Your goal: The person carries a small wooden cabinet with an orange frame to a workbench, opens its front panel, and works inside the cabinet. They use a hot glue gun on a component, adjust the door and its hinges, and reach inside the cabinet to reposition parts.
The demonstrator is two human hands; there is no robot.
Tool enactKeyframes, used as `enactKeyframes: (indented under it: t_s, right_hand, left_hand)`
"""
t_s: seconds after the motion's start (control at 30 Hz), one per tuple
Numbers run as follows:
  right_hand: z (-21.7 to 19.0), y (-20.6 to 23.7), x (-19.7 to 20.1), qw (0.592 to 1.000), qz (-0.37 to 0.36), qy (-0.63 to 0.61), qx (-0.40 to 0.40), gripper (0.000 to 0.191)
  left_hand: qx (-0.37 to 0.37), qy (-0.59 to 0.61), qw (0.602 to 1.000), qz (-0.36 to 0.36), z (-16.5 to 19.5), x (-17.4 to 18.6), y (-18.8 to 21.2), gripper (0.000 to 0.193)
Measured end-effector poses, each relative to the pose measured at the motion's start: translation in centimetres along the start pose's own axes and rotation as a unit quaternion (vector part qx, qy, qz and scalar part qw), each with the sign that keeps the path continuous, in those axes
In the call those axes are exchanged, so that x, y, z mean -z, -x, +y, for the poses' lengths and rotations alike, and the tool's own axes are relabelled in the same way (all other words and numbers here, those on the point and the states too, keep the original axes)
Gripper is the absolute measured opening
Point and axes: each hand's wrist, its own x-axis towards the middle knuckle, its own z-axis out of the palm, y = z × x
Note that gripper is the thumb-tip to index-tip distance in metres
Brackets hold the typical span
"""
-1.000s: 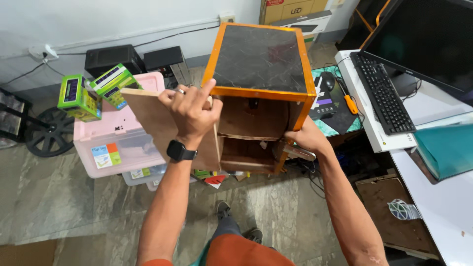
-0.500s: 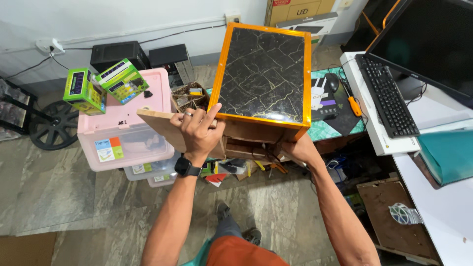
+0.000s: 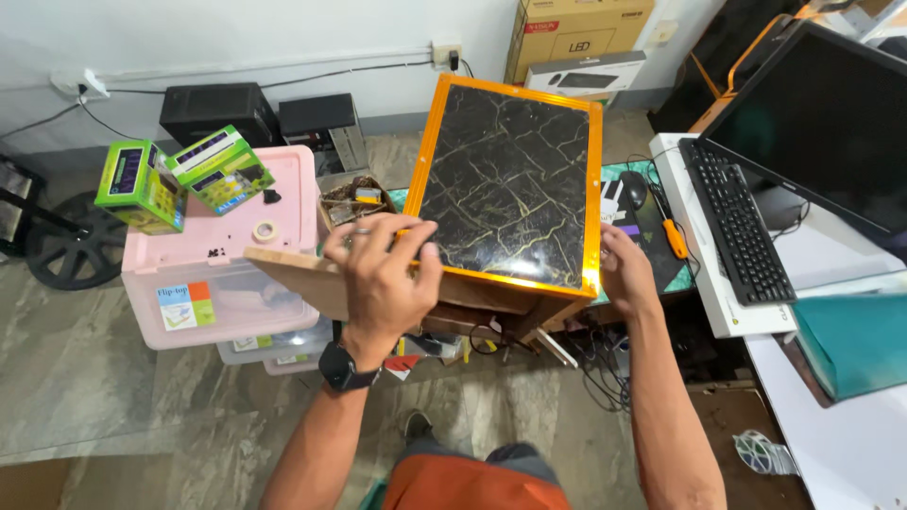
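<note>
The left hand (image 3: 383,274) keeps a closed grip on the near left edge of the wooden cabinet (image 3: 510,203), fingers curled over the orange trim and a loose wooden panel (image 3: 298,279) that juts leftward. The right hand (image 3: 625,272) clasps the right edge. The cabinet is held up between both hands, its dark marbled top tilted toward the camera, long axis running away from the person. Behind the panel stands a pink storage box (image 3: 227,274); a keyboard (image 3: 737,222) lies on the bench at right.
</note>
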Motion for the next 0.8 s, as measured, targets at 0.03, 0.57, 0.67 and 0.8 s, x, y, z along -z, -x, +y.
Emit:
enactKeyframes:
  t_s: [0.03, 0.57, 0.67, 0.8]
  right_hand:
    - [0.5, -0.8, 0.3, 1.000, 0.027, 0.000, 0.004, 0.042]
    - [6.2, -22.6, 3.2, 0.967, -0.163, -0.016, -0.196, 0.033]
    - [5.4, -23.6, 2.3, 0.952, -0.225, -0.006, -0.209, 0.032]
    - [4.5, -25.4, -0.3, 0.954, -0.228, 0.033, -0.192, 0.028]
  left_hand:
    - [0.002, 0.014, 1.000, -0.025, 0.5, -0.3, -0.4, 0.016]
    - [0.165, -0.125, 0.971, -0.122, 17.3, -12.1, -0.5, 0.094]
    - [0.201, -0.156, 0.961, -0.108, 18.1, -13.4, -0.4, 0.088]
    - [0.212, -0.145, 0.963, -0.079, 18.2, -13.7, 0.3, 0.072]
